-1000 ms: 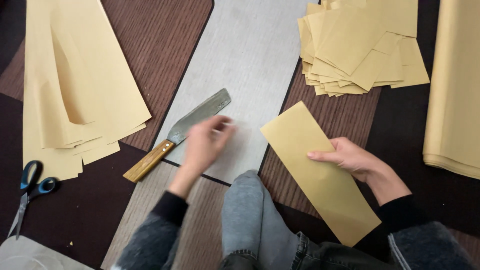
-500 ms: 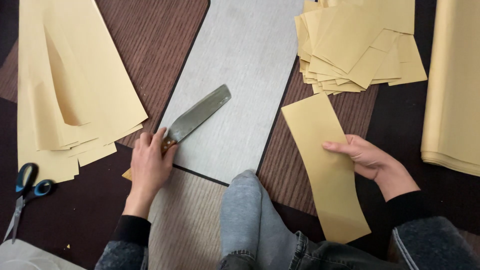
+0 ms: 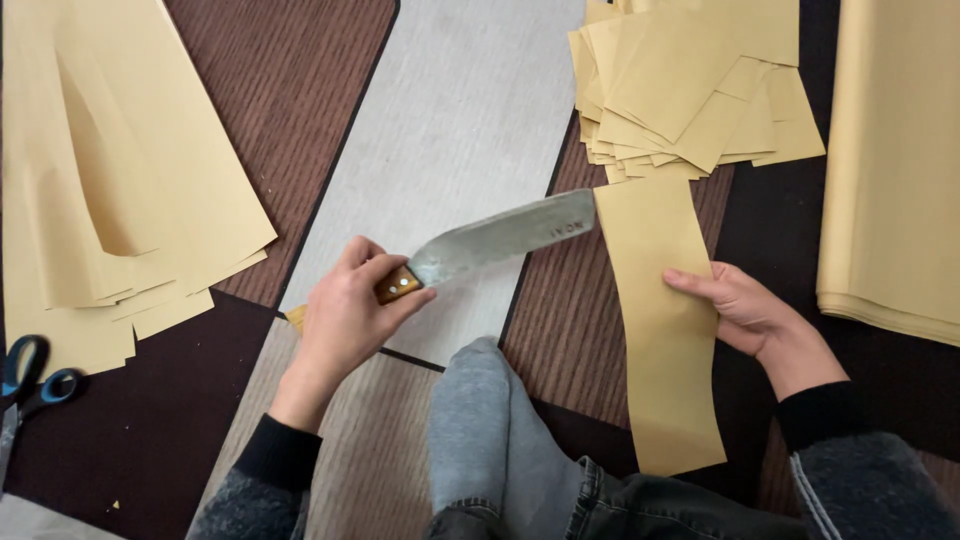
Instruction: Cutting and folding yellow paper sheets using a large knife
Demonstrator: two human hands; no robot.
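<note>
Knife (image 3: pixel 500 240) with the wooden handle is wrapped tight in the left hand (image 3: pixel 345 320), its broad blade reaching right so the tip meets the top left edge of the long tan paper strip (image 3: pixel 660 320). Right hand (image 3: pixel 740 310) pinches that strip by its right edge. Honestly the risk I see is the blade skidding across the floppy paper toward those fingers, or down at the grey-socked foot (image 3: pixel 490 420) right below. Cut paper pile (image 3: pixel 690 90) crowds the strip's top end, big sheets (image 3: pixel 110 180) lie left, scissors (image 3: pixel 30 375) off by the edge
</note>
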